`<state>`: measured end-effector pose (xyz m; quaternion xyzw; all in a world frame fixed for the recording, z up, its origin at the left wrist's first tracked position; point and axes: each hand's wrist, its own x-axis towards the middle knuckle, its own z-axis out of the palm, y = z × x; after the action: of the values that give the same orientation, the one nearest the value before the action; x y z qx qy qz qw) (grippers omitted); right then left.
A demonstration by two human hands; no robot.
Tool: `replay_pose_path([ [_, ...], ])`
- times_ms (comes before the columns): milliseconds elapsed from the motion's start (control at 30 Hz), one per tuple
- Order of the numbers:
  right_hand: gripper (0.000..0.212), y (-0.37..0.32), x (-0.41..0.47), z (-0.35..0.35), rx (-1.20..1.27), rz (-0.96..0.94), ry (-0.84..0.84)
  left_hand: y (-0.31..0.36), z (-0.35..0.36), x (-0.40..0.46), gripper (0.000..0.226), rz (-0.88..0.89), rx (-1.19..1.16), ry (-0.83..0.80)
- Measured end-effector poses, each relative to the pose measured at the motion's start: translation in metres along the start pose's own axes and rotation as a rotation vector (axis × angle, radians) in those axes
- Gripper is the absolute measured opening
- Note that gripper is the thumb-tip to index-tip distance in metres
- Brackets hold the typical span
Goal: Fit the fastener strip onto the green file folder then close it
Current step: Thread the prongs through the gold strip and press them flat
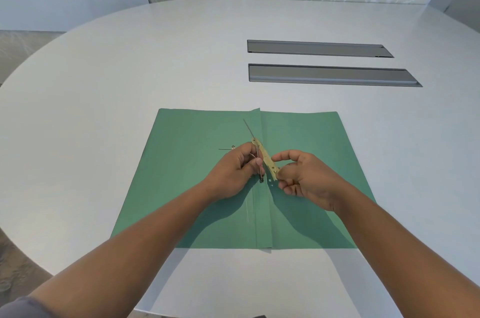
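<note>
folder: the green file folder (197,177) lies open and flat on the white table (130,70), its spine fold running away from me down the middle; both covers are spread, so closing is not yet due
strip: the fastener strip (265,159), a pale yellowish bar with punched holes, is held tilted just above the spine fold; its long axis runs roughly along the fold, far end leaning left, near end toward my right hand
left hand: my left hand (233,174) sits just left of the fold; its fingers (257,161) are together, pinched on a thin metal prong (250,131) that lies beside the strip
right hand: my right hand (306,177) is just right of the fold; thumb and forefinger are clamped on the strip's near end; the other fingers curl loosely
relation that matters: the small punched holes (270,182) in the folder lie directly below the strip's near end, between my two hands; both hands are about equally near
hard to make out: whether the prong is already threaded through the strip; a small metal piece (233,147) on the left cover is too tiny to identify; my hands hide part of the fold
</note>
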<state>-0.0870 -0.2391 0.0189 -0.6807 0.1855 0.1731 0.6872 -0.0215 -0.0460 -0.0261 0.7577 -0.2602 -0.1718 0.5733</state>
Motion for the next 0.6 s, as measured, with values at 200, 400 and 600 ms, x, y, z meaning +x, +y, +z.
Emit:
replay_pose_path([
  [200, 0.022, -0.009, 0.0, -0.001, 0.257, -0.063, 0.054, -0.005, 0.006, -0.002, 0.007, 0.032, 0.162, 0.099],
  [400, 0.016, -0.021, 0.0, 0.002, 0.518, -0.059, 0.054, -0.007, 0.015, -0.003, 0.008, 0.081, 0.321, 0.214],
  [600, 0.012, -0.029, -0.002, 0.007, 0.637, -0.024, 0.038, -0.003, 0.019, -0.003, 0.026, 0.133, 0.408, 0.271],
])
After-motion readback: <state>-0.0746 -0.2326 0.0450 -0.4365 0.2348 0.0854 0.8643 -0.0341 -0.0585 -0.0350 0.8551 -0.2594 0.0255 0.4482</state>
